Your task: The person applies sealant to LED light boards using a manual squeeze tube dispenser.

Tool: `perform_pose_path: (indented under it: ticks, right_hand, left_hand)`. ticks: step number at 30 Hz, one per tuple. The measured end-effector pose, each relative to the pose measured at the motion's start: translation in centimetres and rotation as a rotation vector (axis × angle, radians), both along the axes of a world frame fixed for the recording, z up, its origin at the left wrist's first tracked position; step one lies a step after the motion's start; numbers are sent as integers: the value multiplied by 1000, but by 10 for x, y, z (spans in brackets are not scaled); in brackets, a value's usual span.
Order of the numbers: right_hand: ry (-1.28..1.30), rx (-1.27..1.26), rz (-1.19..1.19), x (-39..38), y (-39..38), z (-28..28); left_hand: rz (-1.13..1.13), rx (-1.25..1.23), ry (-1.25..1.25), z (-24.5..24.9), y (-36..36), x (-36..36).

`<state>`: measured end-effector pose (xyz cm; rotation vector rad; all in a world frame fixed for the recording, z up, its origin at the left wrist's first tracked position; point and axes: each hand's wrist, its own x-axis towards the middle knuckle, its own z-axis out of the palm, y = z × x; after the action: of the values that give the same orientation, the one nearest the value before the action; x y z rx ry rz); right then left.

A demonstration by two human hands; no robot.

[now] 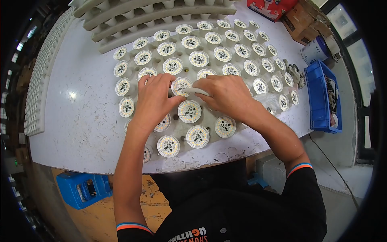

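Rows of round LED bulb bodies, their circuit boards facing up, stand in a pale foam tray (169, 131). My left hand (155, 94) has thumb and fingers closed around the rim of one LED bulb (181, 86) near the middle. My right hand (227, 93) pinches a slim white pointed tool (194, 91), its tip over that bulb's board; its exact kind I cannot make out. Just below the hands sits another LED bulb (189, 111). My hands and forearms hide parts of several bulbs.
Stacked foam trays (161, 16) stand at the back, with another tray (44, 76) along the left. To the right are a blue bin (323, 99), a white tub (315, 50) and a cardboard box (302, 20). A blue stool (82, 189) is below the table (80, 133).
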<state>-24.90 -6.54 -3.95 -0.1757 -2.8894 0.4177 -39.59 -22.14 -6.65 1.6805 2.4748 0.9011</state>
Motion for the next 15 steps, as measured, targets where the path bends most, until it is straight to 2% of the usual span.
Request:
perform_pose_path:
  ticks: [15]
  right_hand:
    - [-22, -6, -6, -1, -1, 2]
  left_hand:
    - [-7, 1, -5, -1, 1, 0]
